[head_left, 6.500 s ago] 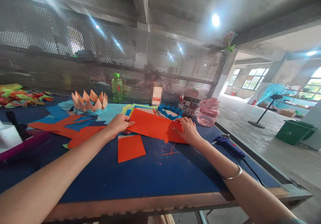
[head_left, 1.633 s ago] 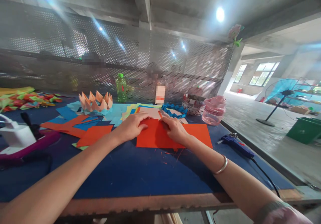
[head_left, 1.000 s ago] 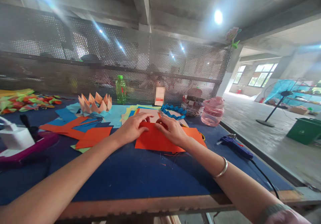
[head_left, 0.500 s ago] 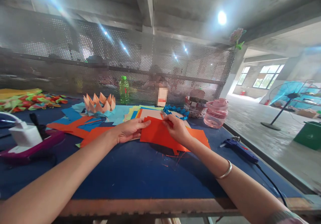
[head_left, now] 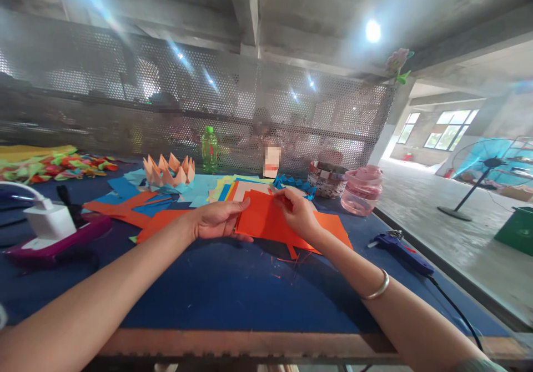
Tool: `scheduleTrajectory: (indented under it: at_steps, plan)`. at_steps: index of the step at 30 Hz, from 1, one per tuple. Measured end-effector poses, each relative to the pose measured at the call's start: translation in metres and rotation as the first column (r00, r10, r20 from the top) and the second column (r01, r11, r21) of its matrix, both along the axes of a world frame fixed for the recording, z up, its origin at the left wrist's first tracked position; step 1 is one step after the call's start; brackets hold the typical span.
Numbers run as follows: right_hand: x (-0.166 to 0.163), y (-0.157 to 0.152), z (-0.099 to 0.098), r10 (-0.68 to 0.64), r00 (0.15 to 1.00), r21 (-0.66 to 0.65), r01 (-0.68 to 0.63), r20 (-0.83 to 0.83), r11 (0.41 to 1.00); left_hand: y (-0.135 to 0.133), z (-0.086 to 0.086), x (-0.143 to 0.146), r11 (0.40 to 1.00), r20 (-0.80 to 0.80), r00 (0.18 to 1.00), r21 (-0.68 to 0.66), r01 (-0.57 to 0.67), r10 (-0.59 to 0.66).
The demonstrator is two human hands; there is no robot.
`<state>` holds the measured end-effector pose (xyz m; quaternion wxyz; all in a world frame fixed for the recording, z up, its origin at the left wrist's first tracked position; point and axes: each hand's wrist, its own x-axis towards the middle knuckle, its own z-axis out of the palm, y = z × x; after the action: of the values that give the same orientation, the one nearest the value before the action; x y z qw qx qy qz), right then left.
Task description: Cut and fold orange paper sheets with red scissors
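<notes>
An orange sheet of paper (head_left: 260, 216) is held up between my two hands over the blue tabletop. My left hand (head_left: 219, 219) grips its left edge, thumb in front and fingers behind. At the upper right of the sheet, my right hand (head_left: 297, 211) is closed in a pinch on the paper, its fingertips partly hidden. More orange paper (head_left: 335, 230) lies under my right wrist, and another orange piece (head_left: 160, 225) lies beneath my left forearm. A stack of coloured sheets (head_left: 233, 186) sits just behind my hands.
A folded peach paper crown (head_left: 170, 175) and green bottle (head_left: 209, 152) stand behind. To the right are a woven basket (head_left: 327, 180), pink jug (head_left: 361, 194) and blue glue gun (head_left: 403, 255) with its cord. A purple power strip (head_left: 62, 239) lies left; a perforated screen (head_left: 233, 105) rises behind.
The view has shifted slightly. My left hand has moved a little lower along the orange sheet's left edge, its fingers showing further beneath. My right hand keeps its pinch.
</notes>
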<state>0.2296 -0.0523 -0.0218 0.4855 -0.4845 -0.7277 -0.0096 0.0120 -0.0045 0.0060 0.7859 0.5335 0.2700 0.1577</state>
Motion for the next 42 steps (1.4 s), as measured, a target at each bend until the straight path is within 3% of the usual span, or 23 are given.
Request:
scheduleTrajectory:
  at_steps: [10,23,42]
  plan:
    - [0.0027,-0.0002,-0.002,-0.033,0.976,0.037,0.025,0.215,0.999,-0.0013,-0.0001,-0.001,1.0,0.032,0.999,-0.002,-0.004,0.004]
    - [-0.0005,0.0011,-0.0004,-0.054,0.998,-0.03,0.055,0.025,0.998,0.0013,-0.0058,0.0024,0.998,0.005,1.0,0.056,-0.003,0.002]
    - [-0.0024,0.0001,0.0012,-0.097,0.995,-0.06,0.099,0.021,0.993,-0.002,-0.0046,0.0024,0.996,-0.01,0.999,0.082,-0.045,0.046]
